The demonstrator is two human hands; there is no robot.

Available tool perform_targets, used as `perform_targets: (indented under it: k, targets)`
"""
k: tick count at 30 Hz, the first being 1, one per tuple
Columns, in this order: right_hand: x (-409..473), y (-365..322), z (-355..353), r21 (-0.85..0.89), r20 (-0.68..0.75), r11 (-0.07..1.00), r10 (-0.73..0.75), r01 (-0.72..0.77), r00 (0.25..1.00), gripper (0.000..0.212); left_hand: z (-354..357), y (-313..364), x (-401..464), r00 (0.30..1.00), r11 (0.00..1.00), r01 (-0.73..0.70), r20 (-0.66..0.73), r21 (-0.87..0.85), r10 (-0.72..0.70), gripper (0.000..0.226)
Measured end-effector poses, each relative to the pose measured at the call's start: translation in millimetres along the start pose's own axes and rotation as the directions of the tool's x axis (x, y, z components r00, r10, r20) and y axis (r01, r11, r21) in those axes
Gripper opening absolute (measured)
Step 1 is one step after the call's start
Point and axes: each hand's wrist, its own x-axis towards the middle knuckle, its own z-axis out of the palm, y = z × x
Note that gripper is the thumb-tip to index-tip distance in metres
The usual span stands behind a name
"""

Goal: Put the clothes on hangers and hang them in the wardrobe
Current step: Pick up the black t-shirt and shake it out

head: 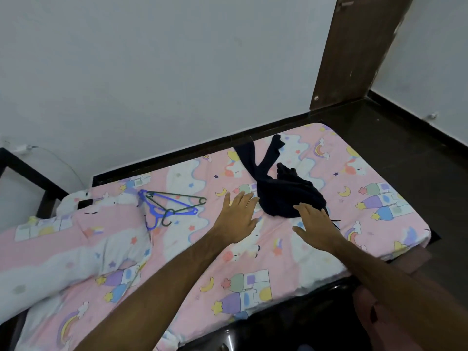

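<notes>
Two hangers [172,205] lie left of the dark clothes [283,193] on the bed [253,274]

You've got a bed [291,279] with a pink cartoon sheet against a white wall [152,72], dark floor [417,153], brown wooden door [354,51] in the far-right corner.

A bed [253,269] fills the middle of the view, covered by a pink sheet [367,173] printed with rainbows, moons and stars. A pillow [76,254] in matching fabric lies toward eight o'clock. At nine o'clock a white charger [21,148] sits in the white wall [152,72]. A brown door [354,51] stands at one o'clock, beside the dark floor [405,138].
</notes>
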Motion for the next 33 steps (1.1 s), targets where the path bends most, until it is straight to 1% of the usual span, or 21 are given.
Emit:
perform_targets:
  k: [2,5,7,9,10,13,17,19,21,23,25,27,29,30,31,33]
  targets:
    - [19.6,-1.3,7.3,0.008,0.017,0.999,0.054,-0.054,0.998,0.065,5.2,-21.4,22.7,1.000,1.000,-0.011,0.023,-0.012,0.012,0.060]
    - [51.3,4.3,15.0,0.002,0.060,0.995,0.097,-0.097,0.994,0.065,12.6,-41.8,62.2,0.998,0.999,-0.049,0.047,-0.022,0.050,0.059]
    - [79.9,16.8,21.3,-0.011,0.092,0.994,0.111,-0.110,0.990,0.066,23.6,-49.3,95.7,0.995,0.997,-0.078,0.060,-0.025,0.079,0.058]
    - [117.1,36.5,30.7,0.011,0.114,0.992,0.127,-0.129,0.985,0.065,42.3,-54.1,134.8,0.994,0.996,-0.081,0.070,-0.033,0.083,0.057]
    - [139.4,49.9,38.6,0.027,0.125,0.990,0.131,-0.136,0.983,0.065,56.0,-56.4,156.9,0.994,0.996,-0.076,0.081,-0.038,0.078,0.057]
    - [206.1,100.4,77.0,0.062,0.164,0.981,0.172,-0.184,0.971,0.066,114.0,-60.7,229.4,0.981,0.997,-0.063,0.183,-0.037,0.069,0.059]
    - [288.0,175.6,149.0,0.028,0.205,0.966,0.245,-0.256,0.948,0.067,199.4,-65.6,335.8,0.950,0.997,-0.080,0.302,0.006,0.075,0.067]
    - [315.6,205.3,182.2,-0.008,0.268,0.971,0.233,-0.240,0.935,0.062,232.9,-64.2,382.7,0.944,0.996,-0.077,0.324,0.033,0.062,0.075]
    - [328.1,223.7,213.6,-0.025,0.307,0.982,0.183,-0.185,0.934,0.059,260.4,-61.8,421.5,0.946,0.992,-0.110,0.311,0.058,0.087,0.082]
    - [328.6,235.7,241.9,-0.038,0.264,0.990,0.140,-0.135,0.954,0.062,285.6,-58.0,455.7,0.938,0.985,-0.158,0.323,0.070,0.128,0.083]
    - [322.0,244.8,267.3,0.004,0.196,0.994,0.103,-0.106,0.975,0.067,310.6,-53.0,483.1,0.906,0.988,-0.153,0.397,-0.022,0.149,0.075]
    - [316.1,253.8,290.6,0.072,0.166,0.994,0.067,-0.079,0.984,0.070,331.1,-46.5,500.5,0.883,0.984,-0.059,0.451,-0.167,0.129,0.061]
    - [316.9,259.5,309.1,0.135,0.138,0.989,0.042,-0.060,0.990,0.072,339.9,-44.8,514.2,0.888,0.964,0.010,0.445,-0.266,0.114,0.051]
    - [318.7,260.8,316.0,0.154,0.124,0.986,0.041,-0.060,0.991,0.072,341.5,-44.1,520.9,0.888,0.958,0.027,0.447,-0.285,0.108,0.049]
    - [321.2,260.7,320.9,0.168,0.127,0.984,0.043,-0.065,0.991,0.071,343.5,-44.5,528.7,0.884,0.953,0.037,0.455,-0.302,0.110,0.049]
    - [323.8,259.5,330.1,0.176,0.122,0.983,0.028,-0.050,0.992,0.072,348.2,-45.6,545.1,0.849,0.962,0.033,0.516,-0.271,0.116,0.058]
